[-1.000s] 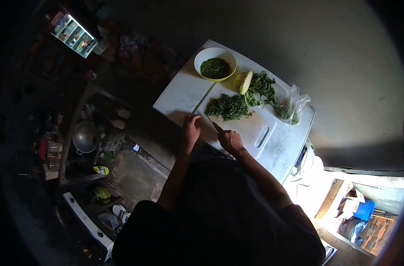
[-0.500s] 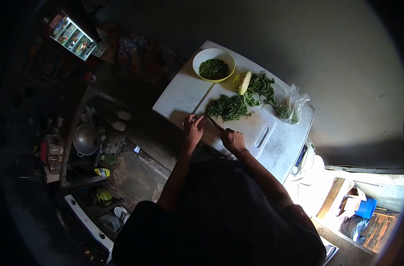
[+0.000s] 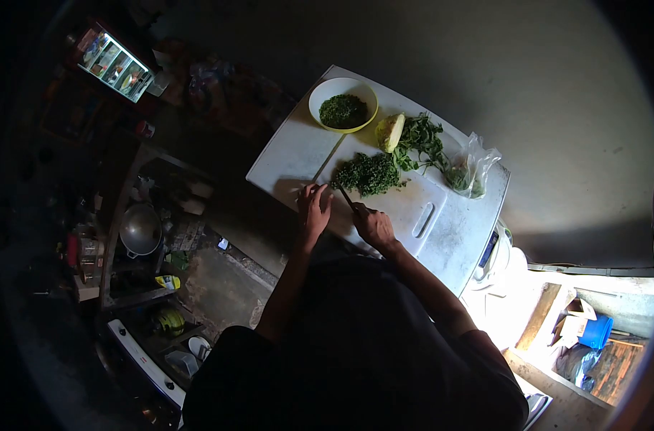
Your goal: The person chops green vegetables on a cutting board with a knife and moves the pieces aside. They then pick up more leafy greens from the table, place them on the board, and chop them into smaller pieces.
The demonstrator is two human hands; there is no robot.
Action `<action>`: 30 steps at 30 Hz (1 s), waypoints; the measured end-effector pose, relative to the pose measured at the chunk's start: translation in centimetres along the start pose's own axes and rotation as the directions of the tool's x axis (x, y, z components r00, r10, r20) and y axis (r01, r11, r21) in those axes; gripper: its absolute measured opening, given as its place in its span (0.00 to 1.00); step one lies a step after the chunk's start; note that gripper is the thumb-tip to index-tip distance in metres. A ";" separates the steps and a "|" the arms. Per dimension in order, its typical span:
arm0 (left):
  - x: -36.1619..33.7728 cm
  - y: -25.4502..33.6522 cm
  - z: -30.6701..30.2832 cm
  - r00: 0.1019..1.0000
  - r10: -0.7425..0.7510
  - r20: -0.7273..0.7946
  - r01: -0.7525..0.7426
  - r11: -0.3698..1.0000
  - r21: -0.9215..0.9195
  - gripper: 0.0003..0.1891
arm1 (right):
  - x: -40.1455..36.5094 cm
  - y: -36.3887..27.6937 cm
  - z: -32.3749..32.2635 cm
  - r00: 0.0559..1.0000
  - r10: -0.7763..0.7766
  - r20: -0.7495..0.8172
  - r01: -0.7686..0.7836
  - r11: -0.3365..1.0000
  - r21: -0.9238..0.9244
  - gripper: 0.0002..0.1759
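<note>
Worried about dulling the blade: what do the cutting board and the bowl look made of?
Cutting board: likely plastic, matte white, with a moulded handle slot. Bowl: probably plastic or melamine, with a smooth surface, yellow rim and white inside; too small to be sure.

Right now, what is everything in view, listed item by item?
table: one, white, centre
cutting board: one, white, on table
chopped greens: one pile, green, on board
bowl: one, yellow, table's far corner
leafy stems: one bunch, green, board's far end
wedge: one, pale yellow, beside stems
plastic bag: one, clear, table's right edge
pot: one, metal, left shelf
knife: one, dark, held over board
left hand: on board, beside knife tip
right hand: gripping knife
</note>
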State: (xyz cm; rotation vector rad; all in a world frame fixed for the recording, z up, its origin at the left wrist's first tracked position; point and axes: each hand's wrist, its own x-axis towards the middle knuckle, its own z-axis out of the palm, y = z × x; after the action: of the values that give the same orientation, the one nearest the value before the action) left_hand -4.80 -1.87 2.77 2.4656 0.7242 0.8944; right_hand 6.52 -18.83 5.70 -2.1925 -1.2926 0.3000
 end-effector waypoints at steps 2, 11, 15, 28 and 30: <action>0.0 0.1 -0.2 1.000 -0.016 0.002 0.016 1.000 -0.013 0.18 | 0.1 -0.4 -0.1 0.989 -0.132 -0.071 0.138 0.987 0.079 0.17; -0.2 1.0 -1.1 0.996 0.069 0.049 -0.071 0.996 0.045 0.23 | 0.8 1.9 4.1 0.989 -0.139 0.043 0.143 0.984 -0.107 0.26; 0.5 1.5 -0.5 0.989 0.122 0.084 -0.128 0.990 0.063 0.27 | 1.6 0.1 1.7 0.978 -0.140 -0.152 0.137 0.990 -0.031 0.17; 2.6 2.0 1.8 0.970 0.186 0.159 -0.180 0.982 -0.049 0.28 | 1.8 0.1 -0.6 0.986 0.146 -0.083 -0.149 0.988 -0.027 0.24; 2.7 2.0 1.6 0.971 0.205 0.123 -0.194 0.977 -0.093 0.25 | 1.7 -0.4 -0.9 0.980 0.161 -0.119 -0.162 0.987 -0.001 0.22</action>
State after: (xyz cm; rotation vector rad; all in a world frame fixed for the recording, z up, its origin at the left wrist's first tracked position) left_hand -1.25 -2.14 3.98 2.5287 0.3922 0.8038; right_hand 7.44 -17.57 6.82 -2.2921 -1.0569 0.2224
